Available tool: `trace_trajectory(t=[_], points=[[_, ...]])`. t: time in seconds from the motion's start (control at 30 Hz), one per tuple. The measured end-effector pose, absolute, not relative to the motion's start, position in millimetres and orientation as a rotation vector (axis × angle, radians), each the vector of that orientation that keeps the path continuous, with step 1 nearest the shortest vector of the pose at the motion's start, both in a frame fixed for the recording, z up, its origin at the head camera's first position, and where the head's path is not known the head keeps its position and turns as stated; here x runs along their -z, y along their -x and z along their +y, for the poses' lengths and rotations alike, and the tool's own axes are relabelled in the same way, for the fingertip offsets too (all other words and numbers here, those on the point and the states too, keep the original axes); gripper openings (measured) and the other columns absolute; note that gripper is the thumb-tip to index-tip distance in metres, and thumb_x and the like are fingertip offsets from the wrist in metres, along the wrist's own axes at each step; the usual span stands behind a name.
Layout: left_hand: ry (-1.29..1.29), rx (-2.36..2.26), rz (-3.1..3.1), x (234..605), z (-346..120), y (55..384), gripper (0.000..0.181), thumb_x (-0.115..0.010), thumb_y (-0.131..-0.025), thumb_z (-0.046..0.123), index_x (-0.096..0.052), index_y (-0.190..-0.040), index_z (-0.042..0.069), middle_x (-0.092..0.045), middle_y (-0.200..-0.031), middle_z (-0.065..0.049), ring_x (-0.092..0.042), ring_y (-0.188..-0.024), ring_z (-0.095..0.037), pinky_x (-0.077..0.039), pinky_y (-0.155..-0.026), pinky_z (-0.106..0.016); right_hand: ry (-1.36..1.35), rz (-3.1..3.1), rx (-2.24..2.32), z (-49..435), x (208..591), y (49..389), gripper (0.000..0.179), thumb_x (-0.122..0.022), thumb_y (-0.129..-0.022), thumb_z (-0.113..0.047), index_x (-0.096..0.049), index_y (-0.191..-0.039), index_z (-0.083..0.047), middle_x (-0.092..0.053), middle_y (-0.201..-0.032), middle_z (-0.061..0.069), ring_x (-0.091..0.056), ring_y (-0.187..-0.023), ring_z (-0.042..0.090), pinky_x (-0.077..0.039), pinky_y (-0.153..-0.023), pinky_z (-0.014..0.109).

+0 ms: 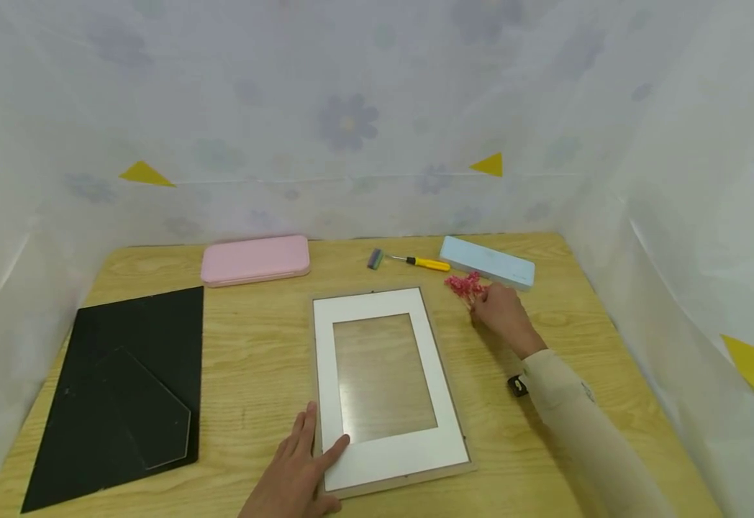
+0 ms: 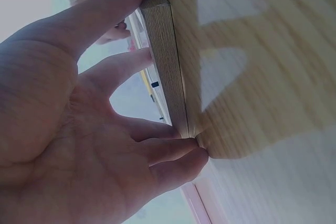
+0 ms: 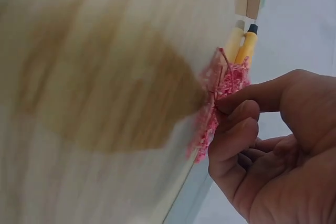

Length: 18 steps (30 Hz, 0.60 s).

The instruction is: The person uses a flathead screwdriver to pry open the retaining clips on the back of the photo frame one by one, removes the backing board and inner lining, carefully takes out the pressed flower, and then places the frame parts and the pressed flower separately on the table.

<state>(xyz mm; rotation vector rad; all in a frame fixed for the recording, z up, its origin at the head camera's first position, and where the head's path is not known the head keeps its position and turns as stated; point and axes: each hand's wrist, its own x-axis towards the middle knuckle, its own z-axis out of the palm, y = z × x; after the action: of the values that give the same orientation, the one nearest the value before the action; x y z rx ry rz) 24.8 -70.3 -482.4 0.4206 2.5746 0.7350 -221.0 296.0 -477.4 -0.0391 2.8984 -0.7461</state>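
Observation:
My left hand (image 1: 293,467) rests at the lower left edge of a light wooden picture frame (image 2: 163,40), fingers extended, thumb over its white mat (image 1: 390,464). In the left wrist view, fingertips touch the frame's side and the table. The frame lies flat, with a clear pane (image 1: 383,374) inside the mat. Farther back on the right, my right hand (image 1: 503,313) pinches the thin stems of a small bunch of pink dried flowers (image 1: 464,284). Seen from the right wrist, the thumb and fingertips meet on the stems, and the flower heads (image 3: 236,77) lie close to the tabletop.
A black backing board (image 1: 137,324) with a folded stand lies at left. Along the back are a pink case (image 1: 257,259), a small multicoloured piece (image 1: 375,259), a yellow-handled screwdriver (image 1: 430,264) and a light blue box (image 1: 487,260). A small black item (image 1: 516,386) is beside the right sleeve.

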Motion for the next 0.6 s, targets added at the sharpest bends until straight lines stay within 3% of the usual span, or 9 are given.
trace_trajectory(t=[0.1, 0.17, 0.23, 0.3, 0.43, 0.6], points=[[-0.423, -0.743, 2.571, 483, -70, -25, 0.078, -0.089, -0.072, 0.039, -0.06, -0.141, 0.017, -0.014, -0.158, -0.036, -0.022, -0.143, -0.055, -0.037, -0.101, -0.068, 0.05, 2.901, 0.727, 293, 466, 215, 0.032, -0.048, -0.095, -0.011, -0.049, -0.063, -0.007, -0.041, -0.054, 0.002, -0.032, -0.048, 0.013, -0.03, -0.047, 0.029], [-0.427, -0.745, 2.571, 483, -71, -26, 0.078, -0.088, -0.072, 0.039, -0.06, -0.141, 0.017, -0.014, -0.158, -0.036, -0.022, -0.143, -0.055, -0.037, -0.101, -0.069, 0.082, 2.898, 0.697, 286, 454, 203, 0.026, -0.052, -0.098, -0.017, -0.058, -0.079, -0.001, -0.052, -0.06, 0.006, -0.04, -0.05, 0.015, -0.034, -0.048, 0.03], [-0.423, -0.742, 2.571, 483, -71, -26, 0.078, -0.088, -0.072, 0.039, -0.059, -0.141, 0.018, -0.014, -0.159, -0.035, -0.022, -0.143, -0.055, -0.036, -0.101, -0.068, 0.142, 2.866, 0.653, 273, 441, 186, 0.03, -0.056, -0.1, -0.026, -0.061, -0.102, 0.004, -0.06, -0.068, 0.01, -0.047, -0.054, 0.018, -0.039, -0.051, 0.032], [-0.428, -0.734, 2.585, 482, -72, -26, 0.08, -0.089, -0.071, 0.04, -0.058, -0.143, 0.02, -0.014, -0.159, -0.034, -0.023, -0.143, -0.054, -0.037, -0.102, -0.068, 0.206, 2.811, 0.606, 259, 432, 166, 0.04, -0.06, -0.099, -0.034, -0.057, -0.112, 0.004, -0.059, -0.068, 0.009, -0.048, -0.055, 0.018, -0.041, -0.052, 0.033], [-0.475, -0.724, 2.648, 483, -73, -29, 0.088, -0.089, -0.07, 0.04, -0.052, -0.147, 0.02, -0.016, -0.158, -0.035, -0.026, -0.142, -0.054, -0.039, -0.1, -0.066, 0.243, 2.706, 0.472, 233, 433, 138, 0.062, -0.068, -0.092, -0.051, -0.054, -0.118, 0.004, -0.061, -0.074, 0.008, -0.055, -0.061, 0.019, -0.045, -0.054, 0.035], [-0.505, -0.692, 2.709, 484, -73, -32, 0.106, -0.089, -0.069, 0.044, -0.04, -0.151, 0.0, -0.018, -0.158, -0.035, -0.029, -0.141, -0.052, -0.042, -0.099, -0.063, 0.233, 2.692, 0.345, 218, 450, 119, 0.071, -0.072, -0.083, -0.06, -0.05, -0.107, 0.004, -0.057, -0.07, 0.01, -0.055, -0.056, 0.02, -0.042, -0.048, 0.035]])
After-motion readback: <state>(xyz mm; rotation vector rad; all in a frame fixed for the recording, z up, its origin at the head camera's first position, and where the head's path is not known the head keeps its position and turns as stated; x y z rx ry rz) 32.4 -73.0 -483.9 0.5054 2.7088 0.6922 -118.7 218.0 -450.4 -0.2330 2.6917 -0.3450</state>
